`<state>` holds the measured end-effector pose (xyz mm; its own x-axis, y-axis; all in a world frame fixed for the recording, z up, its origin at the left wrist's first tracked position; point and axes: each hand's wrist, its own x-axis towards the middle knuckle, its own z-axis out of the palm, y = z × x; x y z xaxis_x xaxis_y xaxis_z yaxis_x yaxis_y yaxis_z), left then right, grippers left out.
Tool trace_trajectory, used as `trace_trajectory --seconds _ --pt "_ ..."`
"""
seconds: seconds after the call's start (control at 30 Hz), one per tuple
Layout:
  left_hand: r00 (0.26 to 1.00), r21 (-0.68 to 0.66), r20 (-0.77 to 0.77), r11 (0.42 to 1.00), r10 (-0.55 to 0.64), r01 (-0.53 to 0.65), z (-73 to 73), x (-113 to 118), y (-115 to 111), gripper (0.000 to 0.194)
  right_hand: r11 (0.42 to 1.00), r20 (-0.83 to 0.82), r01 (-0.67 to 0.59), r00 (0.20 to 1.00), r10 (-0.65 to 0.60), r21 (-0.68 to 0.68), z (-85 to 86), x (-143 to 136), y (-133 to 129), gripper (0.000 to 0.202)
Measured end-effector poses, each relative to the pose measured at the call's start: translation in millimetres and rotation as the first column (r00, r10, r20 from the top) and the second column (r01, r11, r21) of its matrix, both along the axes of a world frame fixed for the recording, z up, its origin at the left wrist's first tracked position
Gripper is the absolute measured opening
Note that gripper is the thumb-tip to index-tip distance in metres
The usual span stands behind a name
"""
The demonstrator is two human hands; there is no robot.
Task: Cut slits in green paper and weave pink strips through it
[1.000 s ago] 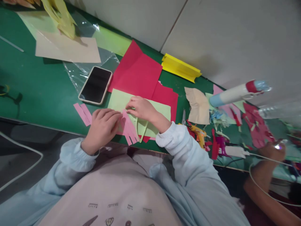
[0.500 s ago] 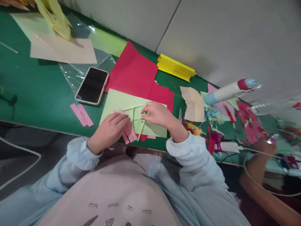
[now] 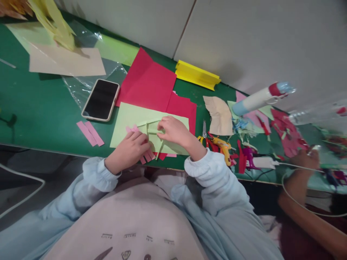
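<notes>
My left hand [image 3: 132, 147] lies with its fingers curled together over pink paper strips [image 3: 148, 157], whose ends show above and below it. My right hand [image 3: 173, 130] has thumb and forefinger pinched at a narrow light green paper strip [image 3: 153, 133]. More thin green strips cross between my two hands, one slanting toward the table's front edge. Under both hands is a light green paper sheet [image 3: 121, 121]. The fingertips of my left hand are partly hidden.
A phone [image 3: 101, 100] and two pink strips [image 3: 90, 134] lie left. Red paper [image 3: 148, 81] and a folded yellow piece [image 3: 197, 75] are behind. Scissors [image 3: 204, 130], a yellow glue gun [image 3: 222, 146] and a bottle [image 3: 260, 99] stand right, near another person's hand [image 3: 305, 159].
The view has shifted slightly, and things appear further left. My left hand's fingers are more curled beside the green strips. My right hand stays pinched, and the scissors show more.
</notes>
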<state>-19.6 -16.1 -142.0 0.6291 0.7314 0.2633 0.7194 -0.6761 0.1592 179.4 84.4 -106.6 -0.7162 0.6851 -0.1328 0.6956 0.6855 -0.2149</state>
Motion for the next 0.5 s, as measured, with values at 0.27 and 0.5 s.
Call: trace_trajectory --seconds 0.27,0.5 --pt "0.992 0.205 0.067 0.975 -0.107 0.092 6.4 0.5 1.8 0.024 0.956 0.011 0.242 0.969 -0.247 0.164 11.3 24.8 9.1 0.011" --pt "0.961 0.309 0.136 0.932 -0.242 0.191 16.0 -5.7 -20.4 0.023 0.912 0.104 0.379 0.912 -0.397 0.156 11.2 46.4 6.4 0.017"
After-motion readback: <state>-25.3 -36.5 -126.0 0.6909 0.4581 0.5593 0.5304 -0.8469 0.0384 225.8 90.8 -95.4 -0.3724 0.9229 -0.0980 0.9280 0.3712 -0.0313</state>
